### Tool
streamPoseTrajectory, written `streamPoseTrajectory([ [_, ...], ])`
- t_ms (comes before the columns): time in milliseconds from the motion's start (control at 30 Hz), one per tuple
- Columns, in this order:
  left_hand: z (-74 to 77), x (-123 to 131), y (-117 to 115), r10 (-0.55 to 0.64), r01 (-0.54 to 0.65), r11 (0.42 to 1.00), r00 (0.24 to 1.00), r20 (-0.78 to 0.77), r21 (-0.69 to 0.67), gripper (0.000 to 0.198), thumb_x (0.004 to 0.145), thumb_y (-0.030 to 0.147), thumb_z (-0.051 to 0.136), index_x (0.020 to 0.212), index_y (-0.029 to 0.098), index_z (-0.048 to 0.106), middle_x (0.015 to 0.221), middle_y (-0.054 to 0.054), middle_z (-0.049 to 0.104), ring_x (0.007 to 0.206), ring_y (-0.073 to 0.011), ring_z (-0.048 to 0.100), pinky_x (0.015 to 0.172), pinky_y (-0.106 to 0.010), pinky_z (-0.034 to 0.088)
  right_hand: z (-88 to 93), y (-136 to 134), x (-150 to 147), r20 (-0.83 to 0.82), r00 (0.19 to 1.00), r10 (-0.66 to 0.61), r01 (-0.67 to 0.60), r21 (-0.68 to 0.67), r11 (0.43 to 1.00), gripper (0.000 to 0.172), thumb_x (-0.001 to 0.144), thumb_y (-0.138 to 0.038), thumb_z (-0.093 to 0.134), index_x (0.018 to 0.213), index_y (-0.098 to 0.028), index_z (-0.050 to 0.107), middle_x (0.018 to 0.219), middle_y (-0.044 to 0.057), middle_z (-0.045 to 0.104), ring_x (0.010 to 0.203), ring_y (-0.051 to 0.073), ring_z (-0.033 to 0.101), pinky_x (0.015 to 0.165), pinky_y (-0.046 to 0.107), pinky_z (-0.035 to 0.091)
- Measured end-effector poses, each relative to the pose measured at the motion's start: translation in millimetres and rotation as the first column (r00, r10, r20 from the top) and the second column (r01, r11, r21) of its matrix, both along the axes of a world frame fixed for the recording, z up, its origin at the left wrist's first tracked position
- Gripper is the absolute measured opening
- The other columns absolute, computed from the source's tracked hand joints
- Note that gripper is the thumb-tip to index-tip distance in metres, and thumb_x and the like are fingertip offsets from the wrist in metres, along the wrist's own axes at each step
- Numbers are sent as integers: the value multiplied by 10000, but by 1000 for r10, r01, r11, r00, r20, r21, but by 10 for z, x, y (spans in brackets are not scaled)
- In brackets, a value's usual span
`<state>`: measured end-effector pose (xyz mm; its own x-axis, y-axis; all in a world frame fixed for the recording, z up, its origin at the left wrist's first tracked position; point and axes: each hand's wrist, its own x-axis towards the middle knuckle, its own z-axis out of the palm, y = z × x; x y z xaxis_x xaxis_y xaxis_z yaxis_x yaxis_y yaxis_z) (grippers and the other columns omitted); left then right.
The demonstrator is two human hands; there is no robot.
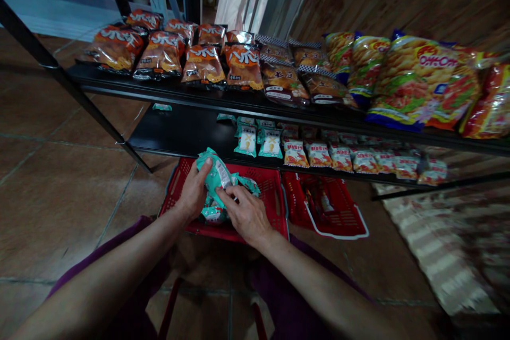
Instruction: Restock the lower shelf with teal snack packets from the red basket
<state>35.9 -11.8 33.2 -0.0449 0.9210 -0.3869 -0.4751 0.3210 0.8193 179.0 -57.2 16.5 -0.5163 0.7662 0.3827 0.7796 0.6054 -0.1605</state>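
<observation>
My left hand (194,191) is closed round a small stack of teal snack packets (215,172), held over a red basket (271,207) on the floor. My right hand (247,215) rests on the lower packets of that bunch, fingertips pinching their edge. More teal packets (257,141) stand on the lower black shelf (187,133) just beyond the basket.
A second red basket (342,218) sits to the right with a few items inside. The upper shelf (167,90) carries orange-brown chip bags (159,53) and large colourful bags (422,79). Red-and-white packets (342,156) line the lower shelf. Tiled floor (59,186) lies to the left.
</observation>
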Motion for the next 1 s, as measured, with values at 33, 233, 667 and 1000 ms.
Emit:
streamPoseTrajectory([
  [33, -11, -5, 7, 11, -12, 1000, 1000, 19, 7, 454, 701, 481, 638, 1053, 200, 582, 920, -25, 651, 840, -166, 615, 771, -284, 477, 4, -6, -6, 1, 1000, 11, -11, -2, 1000, 362, 882, -119, 423, 1205, -220, 548, 932, 63, 608, 829, 155, 548, 680, 251, 456],
  [233, 78, -98, 80, 23, 9, 986, 982, 189, -165, 345, 721, 395, 577, 991, 181, 609, 881, -44, 673, 850, -219, 633, 772, -347, 498, 46, -28, 8, -199, 976, 87, -111, -113, 987, 413, 860, -297, 517, 1263, -208, 504, 1061, 91, 574, 955, 190, 547, 814, 321, 479],
  [667, 159, -144, 43, -45, 100, 983, 943, 330, -152, 355, 703, 370, 539, 972, 161, 641, 932, -79, 692, 920, -276, 627, 818, -426, 497, 109, 155, 32, -515, 244, -821, -512, -788, 342, 418, 704, -489, 669, 1005, -204, 615, 992, 42, 639, 845, 153, 617, 760, 324, 540],
  [1000, 152, -127, 100, 10, 65, 971, 951, 311, -230, 388, 764, 400, 510, 1051, 164, 620, 925, -70, 696, 858, -252, 646, 796, -408, 507, 40, 128, 0, -448, 182, -875, -497, -810, 312, 438, 536, -337, 818, 908, -177, 650, 736, -16, 649, 613, 81, 618, 606, 203, 524],
])
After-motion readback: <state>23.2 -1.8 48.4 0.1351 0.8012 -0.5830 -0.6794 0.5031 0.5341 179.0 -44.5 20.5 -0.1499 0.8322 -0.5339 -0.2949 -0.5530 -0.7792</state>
